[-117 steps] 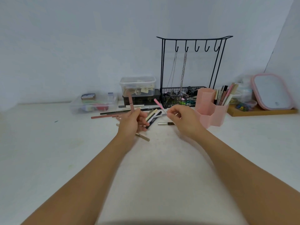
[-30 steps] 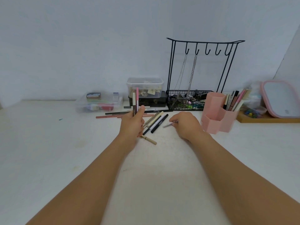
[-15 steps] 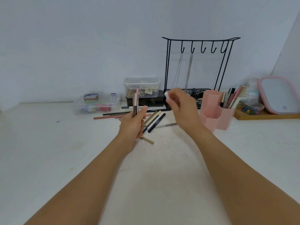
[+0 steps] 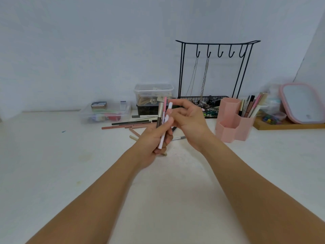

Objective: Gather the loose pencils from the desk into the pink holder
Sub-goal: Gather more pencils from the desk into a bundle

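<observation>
My left hand (image 4: 154, 140) grips a small upright bundle of pencils (image 4: 162, 113): a brown one, a pink one and a white one. My right hand (image 4: 190, 120) is just to the right of the bundle, its fingertips on the white pencil (image 4: 166, 124). More loose pencils (image 4: 130, 124) lie on the white desk behind and under my hands, partly hidden. The pink holder (image 4: 233, 125) stands to the right, with several pencils upright in its back compartment and two front compartments showing none.
A black wire hook stand (image 4: 216, 71) with chains stands behind the holder over a wire basket (image 4: 198, 101). Clear plastic boxes (image 4: 105, 113) sit at the back left and centre. A pink-rimmed mirror (image 4: 300, 103) leans on a wooden tray (image 4: 288, 125) at far right.
My right hand picked a white pencil off the desk, lifted it and brought it left against the bundle in my left hand. My left hand stayed about where it was.
</observation>
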The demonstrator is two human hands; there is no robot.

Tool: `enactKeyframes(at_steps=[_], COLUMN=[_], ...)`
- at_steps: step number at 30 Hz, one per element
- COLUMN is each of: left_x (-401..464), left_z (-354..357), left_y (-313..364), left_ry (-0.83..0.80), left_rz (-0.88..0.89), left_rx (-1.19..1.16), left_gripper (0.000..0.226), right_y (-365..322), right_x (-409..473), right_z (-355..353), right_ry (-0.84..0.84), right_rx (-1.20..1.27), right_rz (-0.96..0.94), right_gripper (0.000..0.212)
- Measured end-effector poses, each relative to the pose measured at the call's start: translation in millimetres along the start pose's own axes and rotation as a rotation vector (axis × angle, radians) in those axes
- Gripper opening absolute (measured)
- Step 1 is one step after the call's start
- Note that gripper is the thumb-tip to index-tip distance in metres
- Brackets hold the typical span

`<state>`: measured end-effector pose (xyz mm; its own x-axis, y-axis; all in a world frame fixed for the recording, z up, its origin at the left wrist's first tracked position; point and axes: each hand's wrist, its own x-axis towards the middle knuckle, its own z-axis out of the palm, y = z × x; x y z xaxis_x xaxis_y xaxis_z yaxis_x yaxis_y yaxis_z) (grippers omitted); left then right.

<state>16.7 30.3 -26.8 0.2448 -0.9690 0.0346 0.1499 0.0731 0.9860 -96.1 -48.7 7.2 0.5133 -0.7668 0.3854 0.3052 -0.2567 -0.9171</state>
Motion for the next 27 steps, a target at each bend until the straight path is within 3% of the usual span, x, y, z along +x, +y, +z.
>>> enactKeyframes(at_steps=[3, 6, 8, 11, 13, 16, 22, 27], left_x=[1, 0, 1, 5, 7, 7, 9, 10], left_z=[0, -2, -3, -13, -20, -26, -30, -28], left_y=[-3, -2, 0, 3, 4, 7, 8, 6], left_ry=[0.040, 0.033, 0.103, 0.236, 0.310, 0.400, 0.461, 0.455], left_rz=[0.002, 0.015, 0.026, 0.051, 0.072, 0.057, -0.019, -0.036], left_rx=[0.055, 0.044, 0.017, 0.002, 0.014, -0.072, -0.100, -0.075], left_gripper=[0.034, 0.040, 0.037, 0.035, 0.032, 0.033, 0.044, 0.052], right_y=[9, 9, 5, 0, -3, 1, 27, 35], right_x=[-2, 0, 4, 12, 14, 15, 21, 24], right_z=[4, 2, -4, -28, -45, -59, -67, -71], right_ry=[0.026, -0.007, -0.016, -0.005, -0.103, -0.240, -0.253, -0.279], right_rx=[-0.063, 0.002, -0.089, -0.642, -1.045, -1.332, -1.409, -1.399], right_rz=[0.005, 0.043, 0.051, -0.017, 0.004, 0.147, 0.187, 0.177], right_gripper=[0.029, 0.028, 0.029, 0.038, 0.038, 0.043, 0.017, 0.019])
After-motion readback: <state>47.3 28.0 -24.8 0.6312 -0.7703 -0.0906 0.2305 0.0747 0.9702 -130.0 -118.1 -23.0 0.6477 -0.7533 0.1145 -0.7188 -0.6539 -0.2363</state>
